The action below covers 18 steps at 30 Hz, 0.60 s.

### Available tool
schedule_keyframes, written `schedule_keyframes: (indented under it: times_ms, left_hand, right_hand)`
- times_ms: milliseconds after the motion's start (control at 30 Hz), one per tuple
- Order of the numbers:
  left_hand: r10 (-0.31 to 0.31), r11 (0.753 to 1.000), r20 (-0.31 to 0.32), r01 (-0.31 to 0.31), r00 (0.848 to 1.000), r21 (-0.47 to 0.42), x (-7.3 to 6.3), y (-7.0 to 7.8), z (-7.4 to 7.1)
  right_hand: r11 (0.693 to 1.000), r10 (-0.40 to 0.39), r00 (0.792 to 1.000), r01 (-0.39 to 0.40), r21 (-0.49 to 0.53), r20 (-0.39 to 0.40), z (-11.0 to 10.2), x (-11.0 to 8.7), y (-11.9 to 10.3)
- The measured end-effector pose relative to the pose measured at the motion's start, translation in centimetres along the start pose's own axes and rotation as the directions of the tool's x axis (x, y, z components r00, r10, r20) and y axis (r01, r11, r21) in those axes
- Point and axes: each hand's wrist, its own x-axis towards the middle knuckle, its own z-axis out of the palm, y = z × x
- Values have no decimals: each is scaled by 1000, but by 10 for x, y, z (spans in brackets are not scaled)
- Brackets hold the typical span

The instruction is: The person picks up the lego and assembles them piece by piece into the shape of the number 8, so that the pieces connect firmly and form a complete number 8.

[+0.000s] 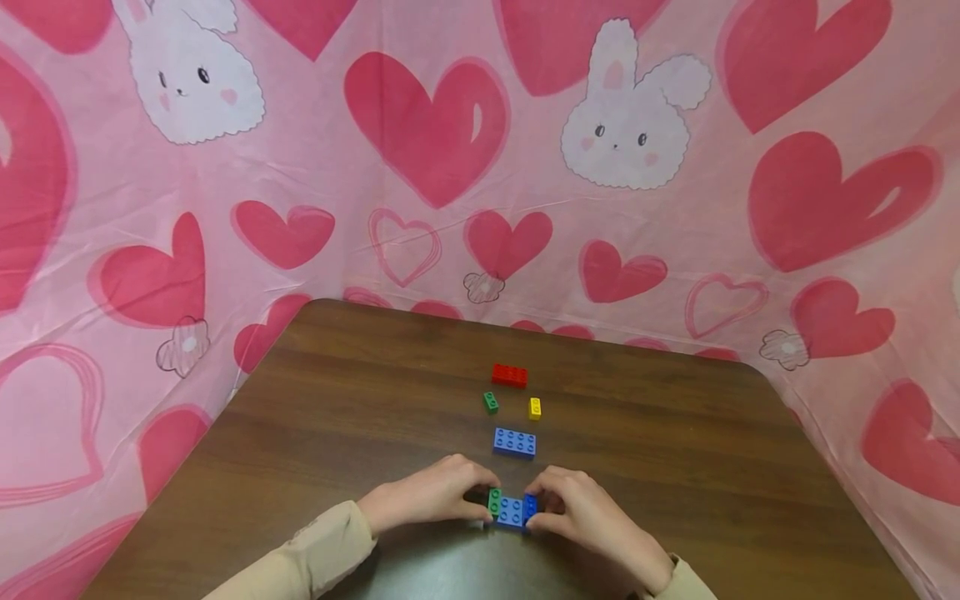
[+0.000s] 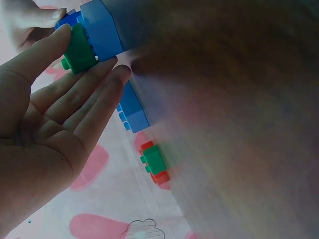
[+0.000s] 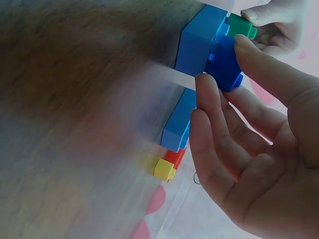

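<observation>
Close to the table's near edge, a light blue brick (image 1: pixel 512 512) carries a small green brick (image 1: pixel 494 502) at its left end and a small dark blue brick (image 1: pixel 530 506) at its right end. My left hand (image 1: pixel 442 496) pinches the green brick between thumb and fingers. On the other side, my right hand (image 1: pixel 588 512) pinches the dark blue brick the same way. In the left wrist view the green brick (image 2: pixel 80 50) sits on top of the light blue brick (image 2: pixel 101 30). The right wrist view shows the dark blue brick (image 3: pixel 224 62) on the studs too.
Beyond the hands lies another light blue brick (image 1: pixel 514 442). Farther back are a small green brick (image 1: pixel 491 402), a small yellow brick (image 1: pixel 535 408) and a red brick (image 1: pixel 510 376). The brown wooden table (image 1: pixel 360 375) meets a pink heart-print cloth (image 1: pixel 420 183) behind.
</observation>
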Motion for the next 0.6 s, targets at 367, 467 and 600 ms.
schedule_keyframes:
  times_ms: [367,467,600]
  left_hand:
    - [5,1000,-3,-5,1000,3,-1,3,-1]
    - [-1,1000,-1,1,1000,-4,-1,2,-1]
    - [-9,1000,-2,9,1000,-6,-1,1,0]
  right_hand:
    - [1000,-26,999,26,9,-36,3,-3,3]
    - [1000,-16,999,17,21,-43,5,-3,4]
    - [999,-5,998,7,39,-56,7,-4,6]
